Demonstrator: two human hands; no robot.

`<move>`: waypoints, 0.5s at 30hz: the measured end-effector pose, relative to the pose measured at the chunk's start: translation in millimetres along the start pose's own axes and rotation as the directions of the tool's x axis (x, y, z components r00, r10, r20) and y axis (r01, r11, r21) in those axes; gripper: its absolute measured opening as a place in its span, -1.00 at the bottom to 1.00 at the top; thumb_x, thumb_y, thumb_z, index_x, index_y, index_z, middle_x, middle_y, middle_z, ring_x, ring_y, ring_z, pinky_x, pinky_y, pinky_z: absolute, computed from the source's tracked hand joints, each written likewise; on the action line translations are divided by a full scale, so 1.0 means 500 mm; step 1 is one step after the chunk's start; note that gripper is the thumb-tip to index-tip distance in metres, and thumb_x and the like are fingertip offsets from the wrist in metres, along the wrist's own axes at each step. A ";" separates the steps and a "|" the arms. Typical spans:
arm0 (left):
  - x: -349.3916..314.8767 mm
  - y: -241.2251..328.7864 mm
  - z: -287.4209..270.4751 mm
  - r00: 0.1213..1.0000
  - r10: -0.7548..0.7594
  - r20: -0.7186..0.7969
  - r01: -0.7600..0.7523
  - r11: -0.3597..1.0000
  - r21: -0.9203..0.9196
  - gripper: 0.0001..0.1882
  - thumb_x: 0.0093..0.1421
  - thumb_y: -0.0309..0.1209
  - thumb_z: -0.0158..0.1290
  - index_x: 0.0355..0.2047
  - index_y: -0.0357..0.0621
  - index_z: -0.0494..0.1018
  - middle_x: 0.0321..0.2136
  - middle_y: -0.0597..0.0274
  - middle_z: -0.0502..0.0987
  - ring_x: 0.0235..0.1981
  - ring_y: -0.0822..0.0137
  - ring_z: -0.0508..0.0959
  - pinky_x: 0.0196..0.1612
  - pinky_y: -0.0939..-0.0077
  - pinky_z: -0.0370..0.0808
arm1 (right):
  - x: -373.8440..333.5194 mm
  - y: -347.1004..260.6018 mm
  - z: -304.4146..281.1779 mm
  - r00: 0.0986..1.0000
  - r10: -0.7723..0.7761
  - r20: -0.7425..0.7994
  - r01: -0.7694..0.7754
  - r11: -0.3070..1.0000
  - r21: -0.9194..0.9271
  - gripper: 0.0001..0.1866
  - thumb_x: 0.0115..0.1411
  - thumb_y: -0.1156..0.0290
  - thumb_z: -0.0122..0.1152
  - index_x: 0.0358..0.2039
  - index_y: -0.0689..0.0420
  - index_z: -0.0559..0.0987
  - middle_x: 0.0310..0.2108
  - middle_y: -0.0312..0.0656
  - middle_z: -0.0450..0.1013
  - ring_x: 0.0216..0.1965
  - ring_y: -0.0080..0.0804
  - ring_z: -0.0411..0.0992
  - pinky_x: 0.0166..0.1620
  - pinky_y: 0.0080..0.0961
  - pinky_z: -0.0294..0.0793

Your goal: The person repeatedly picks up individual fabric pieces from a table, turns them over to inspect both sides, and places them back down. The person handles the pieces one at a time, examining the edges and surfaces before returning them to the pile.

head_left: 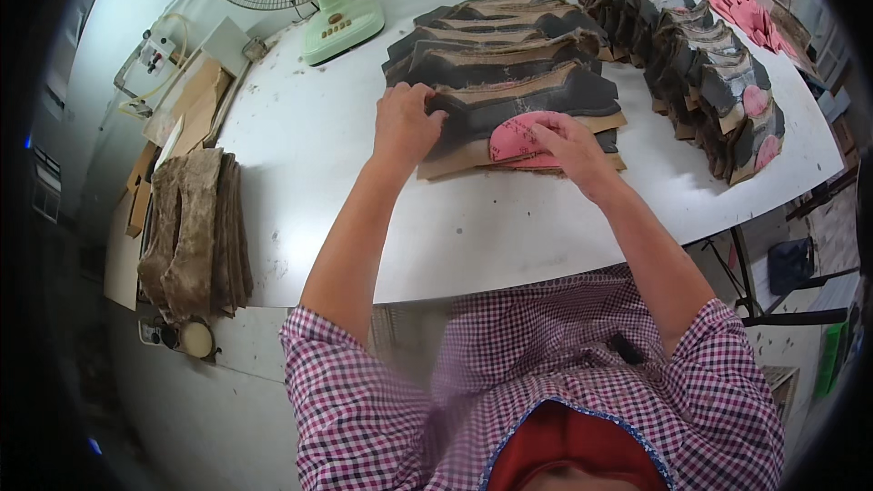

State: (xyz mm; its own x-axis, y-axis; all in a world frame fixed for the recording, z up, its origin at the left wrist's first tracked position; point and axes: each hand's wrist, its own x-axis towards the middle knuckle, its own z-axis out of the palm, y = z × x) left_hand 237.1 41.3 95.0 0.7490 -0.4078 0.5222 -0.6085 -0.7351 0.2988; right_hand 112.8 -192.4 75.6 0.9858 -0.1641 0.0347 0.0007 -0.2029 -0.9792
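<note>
Overlapping rows of cut pieces, dark grey on the face with brown, fuzzy edges, lie on the white table in front of me. My left hand [406, 130] curls around the left end of the nearest dark piece [523, 95], its thumb on the face. Between the thumb and fingers of my right hand [580, 156] is a rounded pink piece [520, 135] with dark specks. It rests against the lower right part of the dark piece. Another pink edge shows under it, with tan layers [455, 160] below.
A second overlapping row of dark, furry pieces [705, 73] with pink patches curves along the right. Behind it lies a heap of pink pieces [744, 16]. A pale green fan [341, 29] stands at the back. Brown fur pieces [193, 227] hang over the left edge of the table [364, 255].
</note>
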 end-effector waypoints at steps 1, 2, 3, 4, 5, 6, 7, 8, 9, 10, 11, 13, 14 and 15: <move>-0.003 -0.013 0.003 1.000 -0.011 -0.013 0.010 0.998 -0.069 -0.67 -0.04 -0.35 0.33 -0.28 -0.21 0.54 -0.41 0.05 0.45 -0.28 0.15 0.48 -0.14 0.29 0.46 | -0.003 -0.003 0.001 0.999 0.034 0.007 -0.035 0.997 0.071 -0.63 0.28 0.26 0.09 -0.05 0.29 0.54 -0.17 -0.19 0.52 -0.13 -0.50 0.44 -0.05 -0.58 0.40; -0.004 -0.027 0.002 0.999 -0.022 -0.026 0.018 0.990 -0.137 -0.67 -0.05 -0.35 0.33 -0.29 -0.21 0.55 -0.39 0.04 0.46 -0.28 0.14 0.48 -0.15 0.29 0.46 | -0.001 -0.008 0.002 0.998 0.053 0.039 -0.057 0.991 0.124 -0.62 0.28 0.26 0.09 -0.05 0.30 0.54 -0.17 -0.20 0.52 -0.12 -0.50 0.44 -0.05 -0.58 0.40; -0.003 -0.028 -0.001 0.999 -0.031 -0.039 0.022 0.978 -0.208 -0.68 -0.05 -0.35 0.33 -0.29 -0.21 0.55 -0.38 0.03 0.46 -0.27 0.14 0.48 -0.17 0.29 0.46 | 0.000 -0.016 -0.004 0.995 0.068 0.069 -0.079 0.981 0.175 -0.62 0.29 0.25 0.08 -0.05 0.30 0.54 -0.17 -0.20 0.52 -0.12 -0.51 0.43 -0.05 -0.58 0.40; 0.001 -0.019 -0.010 0.986 -0.142 0.085 0.158 0.961 -0.229 -0.68 -0.07 -0.36 0.33 -0.33 -0.27 0.55 -0.28 -0.04 0.47 -0.26 0.06 0.48 -0.14 0.26 0.46 | 0.000 -0.019 -0.008 0.992 0.081 0.098 -0.102 0.969 0.225 -0.62 0.29 0.25 0.08 -0.06 0.31 0.54 -0.17 -0.21 0.52 -0.12 -0.52 0.43 -0.05 -0.58 0.40; -0.004 -0.019 -0.002 0.990 -0.108 0.094 0.121 0.981 -0.149 -0.67 -0.07 -0.36 0.34 -0.34 -0.29 0.54 -0.25 -0.06 0.47 -0.24 0.03 0.48 -0.12 0.25 0.46 | -0.001 -0.017 -0.008 0.991 0.099 0.085 -0.117 0.965 0.236 -0.61 0.29 0.24 0.08 -0.05 0.31 0.54 -0.17 -0.22 0.52 -0.13 -0.52 0.43 -0.05 -0.59 0.40; -0.013 -0.015 0.009 0.992 -0.073 0.106 0.081 0.994 -0.071 -0.66 -0.08 -0.36 0.34 -0.35 -0.31 0.54 -0.23 -0.08 0.47 -0.23 0.00 0.48 -0.10 0.24 0.46 | -0.001 -0.013 -0.008 0.991 0.118 0.070 -0.132 0.960 0.246 -0.61 0.29 0.23 0.08 -0.05 0.31 0.54 -0.17 -0.22 0.52 -0.13 -0.53 0.43 -0.05 -0.59 0.40; -0.023 -0.011 0.017 0.992 -0.039 0.120 0.039 0.999 0.006 -0.66 -0.09 -0.36 0.35 -0.36 -0.33 0.53 -0.20 -0.10 0.47 -0.22 -0.03 0.48 -0.08 0.22 0.46 | -0.002 -0.010 -0.007 0.989 0.136 0.055 -0.146 0.956 0.256 -0.60 0.30 0.22 0.08 -0.05 0.31 0.54 -0.17 -0.23 0.52 -0.13 -0.53 0.43 -0.05 -0.59 0.40; -0.038 0.000 0.030 1.000 0.014 -0.022 -0.014 1.000 -0.019 -0.72 -0.08 -0.41 0.31 -0.41 -0.34 0.52 -0.18 -0.10 0.48 -0.19 -0.08 0.48 -0.07 0.16 0.44 | -0.003 -0.010 -0.007 0.992 0.119 0.047 -0.127 0.962 0.241 -0.61 0.30 0.21 0.08 -0.07 0.30 0.55 -0.19 -0.23 0.52 -0.15 -0.54 0.43 -0.07 -0.59 0.40; -0.046 0.035 0.028 0.987 0.129 -0.101 -0.127 0.991 0.030 -0.75 -0.08 -0.44 0.27 -0.41 -0.32 0.51 -0.19 -0.08 0.48 -0.19 -0.07 0.48 -0.07 0.16 0.45 | -0.004 -0.012 -0.012 0.994 0.104 0.032 -0.109 0.969 0.222 -0.61 0.30 0.21 0.08 -0.09 0.29 0.56 -0.20 -0.23 0.52 -0.17 -0.54 0.43 -0.08 -0.59 0.40; -0.050 0.079 0.010 0.954 0.244 -0.173 -0.230 0.969 0.094 -0.78 -0.07 -0.47 0.24 -0.42 -0.30 0.51 -0.19 -0.06 0.49 -0.18 -0.05 0.49 -0.08 0.17 0.45 | -0.002 -0.013 -0.013 0.996 0.086 0.023 -0.089 0.975 0.206 -0.62 0.30 0.20 0.08 -0.11 0.29 0.57 -0.22 -0.23 0.52 -0.20 -0.54 0.43 -0.09 -0.60 0.40; -0.066 0.114 0.012 0.904 0.356 -0.237 -0.325 0.932 0.158 -0.81 -0.07 -0.49 0.21 -0.42 -0.28 0.50 -0.20 -0.04 0.49 -0.18 -0.04 0.49 -0.08 0.17 0.45 | 0.001 -0.008 -0.015 0.992 0.109 0.060 -0.121 0.958 0.260 -0.62 0.29 0.18 0.09 -0.15 0.28 0.58 -0.24 -0.23 0.52 -0.23 -0.54 0.43 -0.13 -0.59 0.41; -0.128 0.184 0.042 0.930 0.366 -0.020 -0.366 0.930 -0.039 -0.82 -0.08 -0.54 0.12 -0.38 -0.21 0.48 -0.20 0.04 0.50 -0.19 0.04 0.52 -0.10 0.20 0.47 | 0.011 -0.009 -0.024 0.979 0.137 0.148 -0.183 0.914 0.362 -0.61 0.28 0.14 0.11 -0.22 0.27 0.59 -0.29 -0.25 0.52 -0.29 -0.54 0.42 -0.22 -0.57 0.42; -0.148 0.209 0.049 0.906 0.420 -0.060 -0.420 0.907 0.003 -0.79 -0.08 -0.53 0.10 -0.36 -0.17 0.47 -0.20 0.06 0.51 -0.21 0.07 0.53 -0.12 0.22 0.48 | 0.013 -0.019 -0.022 0.972 0.182 0.148 -0.216 0.943 0.255 -0.62 0.26 0.13 0.13 -0.27 0.26 0.58 -0.34 -0.27 0.50 -0.34 -0.54 0.40 -0.27 -0.55 0.40; -0.160 0.227 0.055 0.876 0.473 -0.098 -0.471 0.881 0.041 -0.76 -0.09 -0.53 0.09 -0.33 -0.14 0.46 -0.20 0.08 0.52 -0.22 0.10 0.54 -0.14 0.24 0.50 | 0.011 -0.036 -0.019 0.963 0.231 0.139 -0.250 0.958 0.142 -0.62 0.24 0.12 0.14 -0.32 0.25 0.58 -0.38 -0.29 0.48 -0.38 -0.55 0.38 -0.33 -0.54 0.38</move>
State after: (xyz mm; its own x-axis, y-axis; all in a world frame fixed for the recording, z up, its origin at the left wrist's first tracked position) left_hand 115.0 -24.4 65.3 0.3423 -0.6517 0.6769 -0.8785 -0.4775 -0.0156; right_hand 116.8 -198.6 95.2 0.9729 -0.0703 -0.2202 -0.2218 -0.0161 -0.9750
